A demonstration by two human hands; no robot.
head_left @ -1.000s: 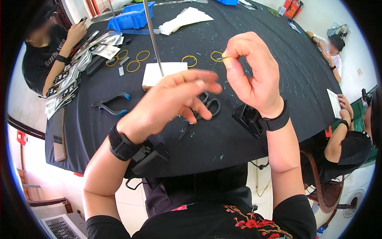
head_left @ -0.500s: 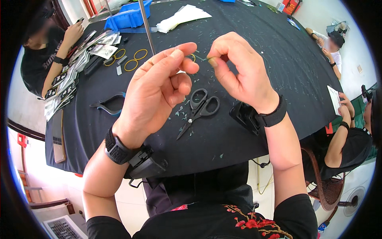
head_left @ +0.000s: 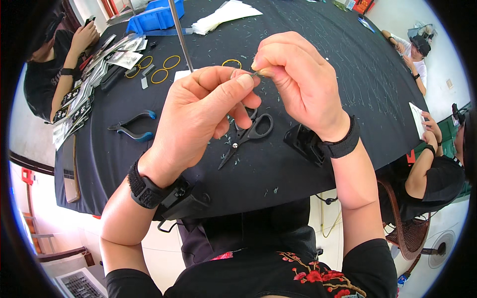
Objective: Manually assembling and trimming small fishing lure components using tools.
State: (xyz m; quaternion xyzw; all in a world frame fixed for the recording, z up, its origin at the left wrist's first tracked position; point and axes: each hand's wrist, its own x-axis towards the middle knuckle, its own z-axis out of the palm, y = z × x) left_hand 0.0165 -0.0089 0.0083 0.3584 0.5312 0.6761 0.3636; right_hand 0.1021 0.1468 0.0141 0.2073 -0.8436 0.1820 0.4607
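Note:
Above the black-covered table, the thumb and fingers of my right hand (head_left: 300, 84) are pinched together on a thin greenish strand (head_left: 255, 74). My left hand (head_left: 198, 107) meets it there, thumb pressed to the index finger on the same strand, its other fingers loosely curled. Most of the strand is hidden by the fingertips. Below my hands lie black-handled scissors (head_left: 235, 145), blades toward me, one handle loop partly covered by my left fingers. To the left of my left wrist rest pliers (head_left: 134, 134) with blue-and-black grips.
Yellow rings (head_left: 159, 76) lie beyond my left hand, beside a pile of flat packets (head_left: 79, 107). A metal pole (head_left: 180, 35) rises near a blue bin (head_left: 156, 19) and white strips (head_left: 226, 17). Green scraps dot the black cloth (head_left: 357, 129). Other people sit left and right.
My left hand has moved right and up to my right hand, its thumb and index finger closing on the strand. The strand's visible stretch between the hands has shortened.

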